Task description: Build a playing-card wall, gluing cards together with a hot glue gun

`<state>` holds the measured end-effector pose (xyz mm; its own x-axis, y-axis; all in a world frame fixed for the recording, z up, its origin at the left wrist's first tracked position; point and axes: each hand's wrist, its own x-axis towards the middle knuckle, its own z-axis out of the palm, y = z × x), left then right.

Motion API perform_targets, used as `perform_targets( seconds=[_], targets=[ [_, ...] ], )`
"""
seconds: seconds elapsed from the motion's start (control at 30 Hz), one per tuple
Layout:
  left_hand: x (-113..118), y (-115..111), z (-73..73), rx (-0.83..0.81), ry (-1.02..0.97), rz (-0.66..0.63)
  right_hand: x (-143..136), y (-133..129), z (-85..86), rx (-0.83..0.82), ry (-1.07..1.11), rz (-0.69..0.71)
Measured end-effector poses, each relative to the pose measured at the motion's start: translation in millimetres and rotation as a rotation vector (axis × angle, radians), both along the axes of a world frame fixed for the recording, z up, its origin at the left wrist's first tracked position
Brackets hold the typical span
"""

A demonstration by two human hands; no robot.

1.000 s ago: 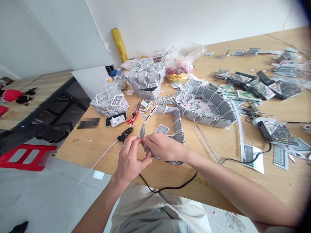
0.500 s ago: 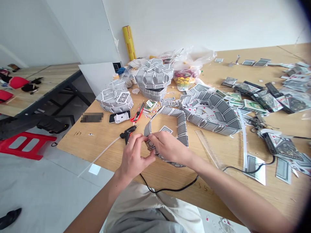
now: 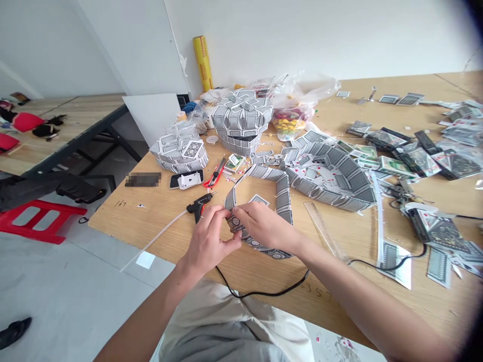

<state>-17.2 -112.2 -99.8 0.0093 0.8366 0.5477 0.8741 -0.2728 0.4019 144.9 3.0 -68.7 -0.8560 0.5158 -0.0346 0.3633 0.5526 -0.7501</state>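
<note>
A low, open frame of folded playing cards (image 3: 284, 198), grey patterned, stands on the table before me. My left hand (image 3: 208, 236) pinches its near left corner from outside, fingertips against the card wall. Across from it, my right hand (image 3: 264, 226) is closed over the front wall, its thumb and fingers pressing at the same corner. The fingertips partly hide that corner. A loose playing card (image 3: 259, 199) lies on the table inside the frame. Just left of the frame, close to my left hand, rests a black glue gun (image 3: 199, 203) with a long white glue stick (image 3: 154, 239) in its back.
Behind stand a lidded card box (image 3: 241, 118) and a smaller card box (image 3: 179, 153). A larger open card tray (image 3: 328, 176) holds loose cards. Red-handled cutter (image 3: 215, 173), phone (image 3: 175, 181), clear ruler (image 3: 325, 231), black cable (image 3: 264, 293) and card packs (image 3: 439, 229) lie around.
Both hands keep their hold at the same corner of the card frame, with only slight finger movement. The view has shifted a little.
</note>
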Motion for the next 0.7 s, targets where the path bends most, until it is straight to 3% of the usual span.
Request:
perform_targets(
  seconds=[0.33, 0.7],
  targets=[
    [3.1, -3.3, -4.6, 0.02, -0.103, 0.026, 2.4, 2.3, 4.7, -0.025, -0.007, -0.023],
    [5.0, -1.2, -4.0, 0.076, -0.013, 0.028, 2.9, 1.9, 2.7, -0.056, 0.026, -0.012]
  ],
)
